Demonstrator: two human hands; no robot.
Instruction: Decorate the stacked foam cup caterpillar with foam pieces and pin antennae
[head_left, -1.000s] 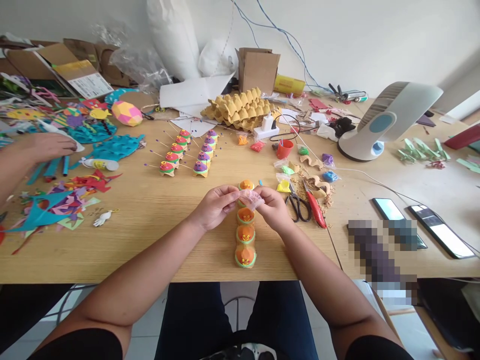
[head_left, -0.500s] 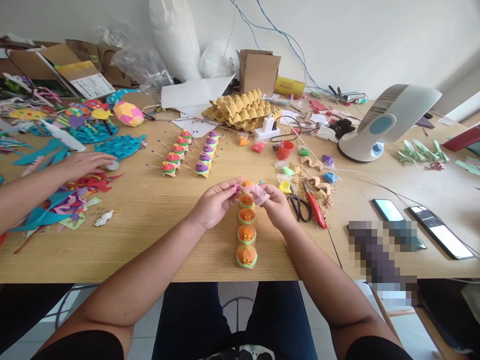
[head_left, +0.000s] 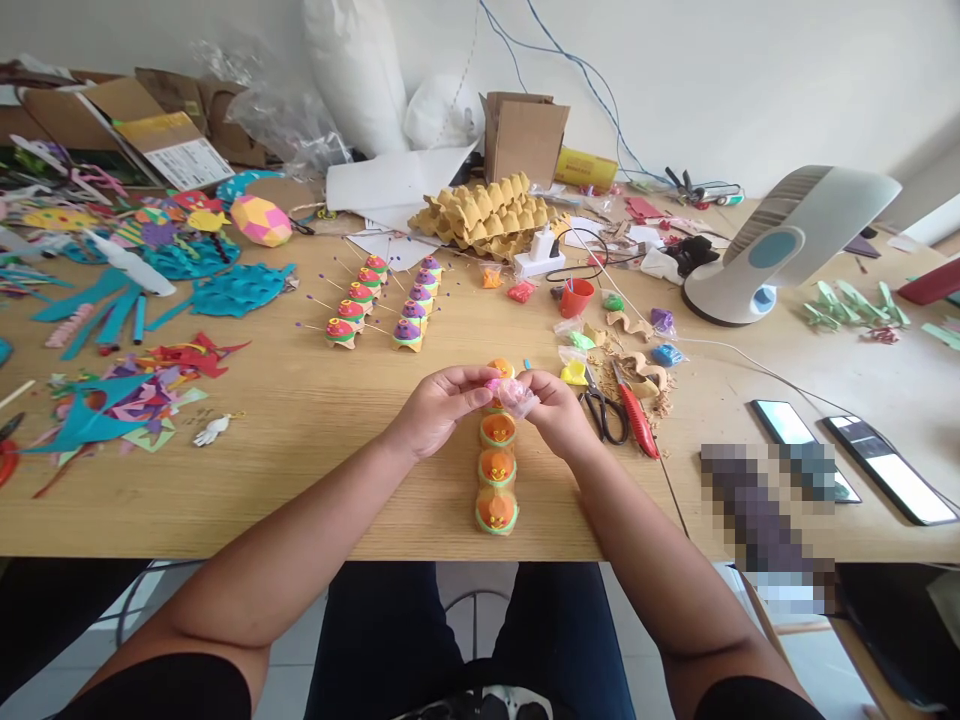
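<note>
Hands, two: left hand point(head_left: 448, 408), thumb and forefinger pinched together on one bright-pink bit of clay-like material point(head_left: 493, 384); right hand point(head_left: 553, 405), thumb and fingers closed on one small clear plastic bag with pink contents point(head_left: 517, 396). Both are held up over the far end of the item next listed.

Egg-carton strip, orange domes with green rims and yellow details point(head_left: 496, 467), one: on the table between the forearms, its far end partly hidden.

Similar decorated strips, two, with stick-like pins: one red and green point(head_left: 351, 311), one purple point(head_left: 414, 311).

Small bags of coloured material, seven: orange, red, dark green, light green, yellow point(head_left: 574, 373), purple, blue.

Black-handled scissors point(head_left: 604, 415), one; red-handled cutter point(head_left: 636, 410), one; red plastic cup point(head_left: 576, 298), one; smartphones, two point(head_left: 889, 470).

Surface: pale wood-grain table point(head_left: 427, 510), paper scraps at left, white-and-grey fan point(head_left: 780, 245) at right, yellow egg trays point(head_left: 487, 215) stacked towards the white wall point(head_left: 675, 80). Tiled floor below.

Changes from half a second ago: a co-worker's hand at the left has left view, and the small bottle beneath it is gone; the pink bit, then apart from the bag, now meets it in view.
</note>
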